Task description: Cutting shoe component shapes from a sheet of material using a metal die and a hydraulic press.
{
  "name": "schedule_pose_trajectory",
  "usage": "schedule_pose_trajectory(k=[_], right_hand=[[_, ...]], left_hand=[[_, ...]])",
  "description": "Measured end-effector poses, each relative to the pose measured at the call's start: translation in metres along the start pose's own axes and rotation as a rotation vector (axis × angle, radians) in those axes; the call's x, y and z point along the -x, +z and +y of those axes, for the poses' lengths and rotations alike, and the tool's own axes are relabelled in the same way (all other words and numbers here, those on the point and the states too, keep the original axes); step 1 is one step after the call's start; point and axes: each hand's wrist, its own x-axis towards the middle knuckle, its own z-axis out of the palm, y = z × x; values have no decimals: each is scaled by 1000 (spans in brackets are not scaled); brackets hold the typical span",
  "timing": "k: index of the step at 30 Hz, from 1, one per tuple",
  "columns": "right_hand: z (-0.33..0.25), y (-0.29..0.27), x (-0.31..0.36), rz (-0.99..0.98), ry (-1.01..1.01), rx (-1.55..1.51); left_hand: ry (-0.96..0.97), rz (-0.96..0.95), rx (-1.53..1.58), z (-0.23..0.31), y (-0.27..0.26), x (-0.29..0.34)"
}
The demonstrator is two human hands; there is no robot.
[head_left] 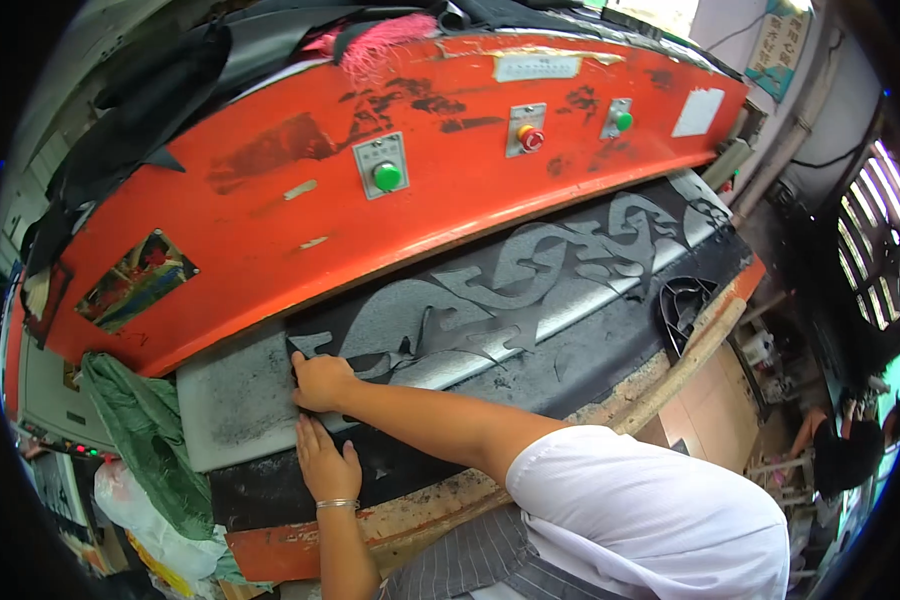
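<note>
- Handling the dark cut-out sheet (345,314) at its left end appeared to be the step in hand.
- Sheet lay on the pale board (238,395).
- Right hand (322,383): fingers curled at that end; pinch could not be confirmed.
- Left hand (328,468): fingers together, thumb apart, at the board's front edge.
- Next move seemingly called for a secure, gentle edge hold.

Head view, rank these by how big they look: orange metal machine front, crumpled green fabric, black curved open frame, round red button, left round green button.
1. Orange metal machine front
2. Crumpled green fabric
3. Black curved open frame
4. Round red button and left round green button: too alike to rank.
</note>
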Motion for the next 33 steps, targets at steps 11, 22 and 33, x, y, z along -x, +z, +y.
schedule_pose_trajectory(k=[11, 22, 33], right_hand=[[126, -13, 132, -162, -310, -899], [172, -83, 274, -87, -328, -856], [285, -118, 388, 432, -347, -580]], left_hand=[[108, 218, 130, -3, 6, 17], [118, -243, 1002, 171, -11, 49], [61, -142, 736, 364, 1, 90]])
